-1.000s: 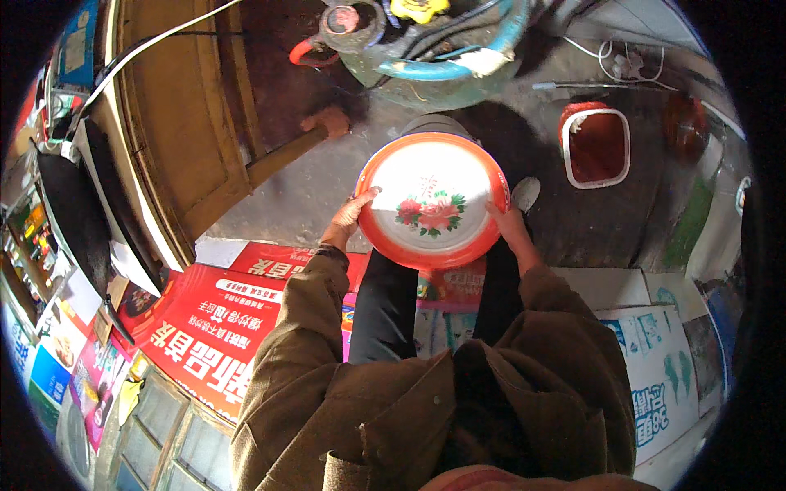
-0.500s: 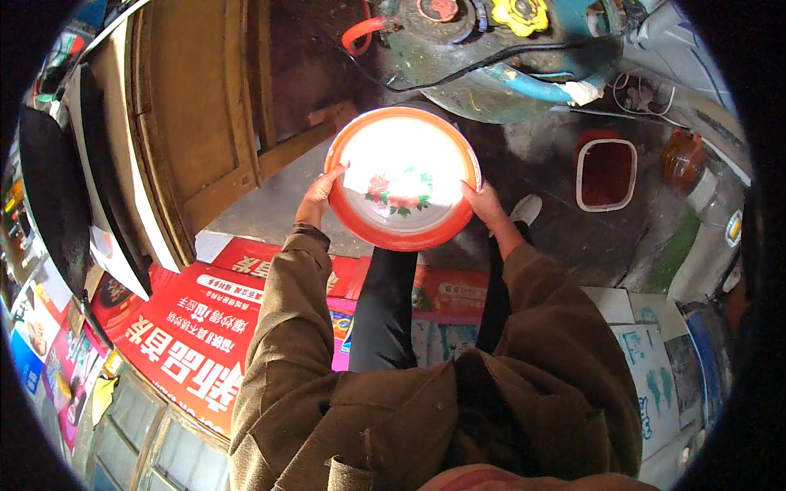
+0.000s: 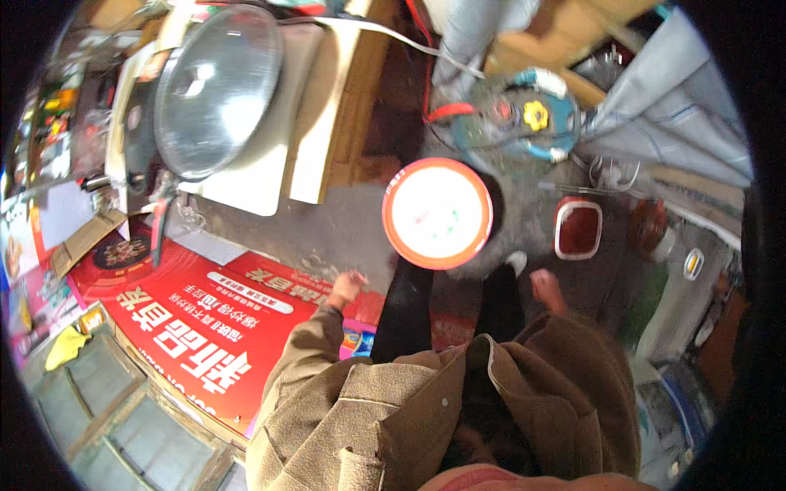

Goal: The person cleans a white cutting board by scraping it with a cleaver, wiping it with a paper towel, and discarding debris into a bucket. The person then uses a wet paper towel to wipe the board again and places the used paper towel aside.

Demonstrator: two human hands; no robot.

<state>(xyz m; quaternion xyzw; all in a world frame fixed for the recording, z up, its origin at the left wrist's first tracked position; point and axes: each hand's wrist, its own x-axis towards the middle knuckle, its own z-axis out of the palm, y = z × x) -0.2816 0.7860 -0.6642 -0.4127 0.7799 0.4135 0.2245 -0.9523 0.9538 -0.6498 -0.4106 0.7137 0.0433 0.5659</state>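
Off come both hands: the flower-printed enamel basin, gripped at its two sides half a second ago, has been let go, and the left hand and the right hand have been drawn back toward the body. Nothing is held by either hand now. On the left, the fingers are loosely spread over the edge of a red printed cardboard sheet; on the right, they are blurred, and whether they are apart or together cannot be told. And the basin? Its orange-red rim is seen level, its white inside is flooded with glare, and it is placed just beyond the knees, between the dark-trousered legs and a gas cylinder topped by a yellow valve knob. What it is supported by is hidden beneath it. Over to the right, a red tub with a white rim is seen on the floor, near the white shoe, with an amber bottle farther out. Up on the left, a wide shiny pan has been brought more fully into view, perched on a pale-topped desk.
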